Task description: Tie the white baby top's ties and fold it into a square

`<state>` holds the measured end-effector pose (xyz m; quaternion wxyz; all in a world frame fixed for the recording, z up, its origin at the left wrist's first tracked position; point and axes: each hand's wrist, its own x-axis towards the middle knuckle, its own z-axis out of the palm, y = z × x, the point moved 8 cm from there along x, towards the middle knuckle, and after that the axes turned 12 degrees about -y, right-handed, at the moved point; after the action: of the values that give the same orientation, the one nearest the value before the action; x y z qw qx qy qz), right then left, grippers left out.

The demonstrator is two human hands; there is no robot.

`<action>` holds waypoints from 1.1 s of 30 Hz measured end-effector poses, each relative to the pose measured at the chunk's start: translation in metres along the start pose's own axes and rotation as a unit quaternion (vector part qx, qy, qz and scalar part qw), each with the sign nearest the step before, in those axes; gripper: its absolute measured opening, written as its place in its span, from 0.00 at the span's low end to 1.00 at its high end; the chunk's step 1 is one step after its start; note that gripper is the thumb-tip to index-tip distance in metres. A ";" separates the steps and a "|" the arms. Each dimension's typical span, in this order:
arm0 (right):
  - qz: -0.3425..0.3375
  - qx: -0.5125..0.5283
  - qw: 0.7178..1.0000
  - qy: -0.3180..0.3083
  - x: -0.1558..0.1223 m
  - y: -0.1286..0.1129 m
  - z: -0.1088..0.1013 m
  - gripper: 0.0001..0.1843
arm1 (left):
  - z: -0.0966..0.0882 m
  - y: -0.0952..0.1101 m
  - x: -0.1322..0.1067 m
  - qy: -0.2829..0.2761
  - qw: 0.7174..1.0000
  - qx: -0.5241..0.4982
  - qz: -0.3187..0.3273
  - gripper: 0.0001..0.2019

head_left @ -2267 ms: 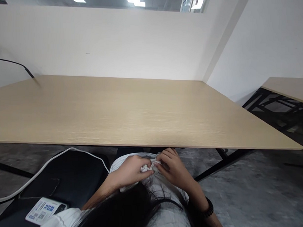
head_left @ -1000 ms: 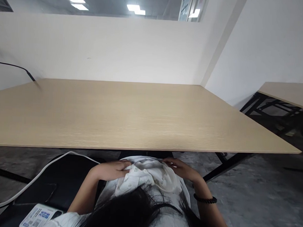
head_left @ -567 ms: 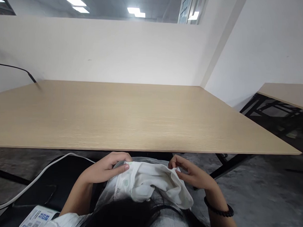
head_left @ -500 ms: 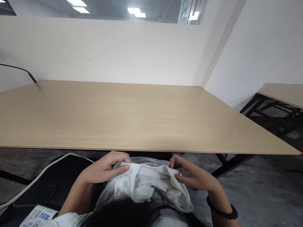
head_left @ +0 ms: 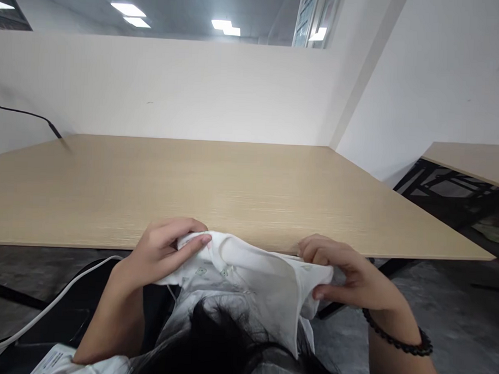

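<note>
A white garment [head_left: 250, 271] with small green prints hangs stretched between my two hands, just at the near edge of a light wooden table [head_left: 217, 186]. My left hand [head_left: 165, 249] pinches its left edge between thumb and fingers. My right hand [head_left: 345, 272], with a dark bead bracelet on the wrist, grips the right edge with curled fingers. The cloth droops down toward my lap, where dark hair hides its lower part.
A white cable [head_left: 44, 316] runs over a black chair or bag [head_left: 77, 312] at the lower left. A printed card [head_left: 51, 360] lies at the bottom left. A black cable [head_left: 26, 116] reaches the table's far left corner. Another table [head_left: 471, 162] stands at right.
Both hands have lifted the garment from my lap up to the table's edge and moved apart, spreading the cloth wider.
</note>
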<state>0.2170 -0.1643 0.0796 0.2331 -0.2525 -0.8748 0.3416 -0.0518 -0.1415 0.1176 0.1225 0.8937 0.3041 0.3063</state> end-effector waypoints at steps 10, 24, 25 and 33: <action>0.007 0.123 0.985 0.121 -0.018 -0.045 -0.051 0.12 | -0.073 0.064 0.005 0.233 0.938 0.252 0.039 0.05; 0.327 -0.294 0.886 0.147 0.112 0.185 -0.154 0.11 | 0.044 -0.243 0.140 -0.204 0.902 0.181 -0.336 0.30; 0.335 -0.303 0.882 0.133 0.113 0.197 -0.151 0.11 | 0.051 -0.257 0.131 -0.221 0.896 0.182 -0.339 0.30; 0.272 -0.272 0.919 0.082 0.152 0.191 -0.134 0.15 | 0.043 -0.296 0.101 -0.271 0.899 0.096 -0.330 0.35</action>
<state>0.2329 0.1135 0.0669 0.1242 -0.5612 -0.8097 0.1184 -0.1004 0.1514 0.0117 0.2081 0.7978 0.5647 -0.0368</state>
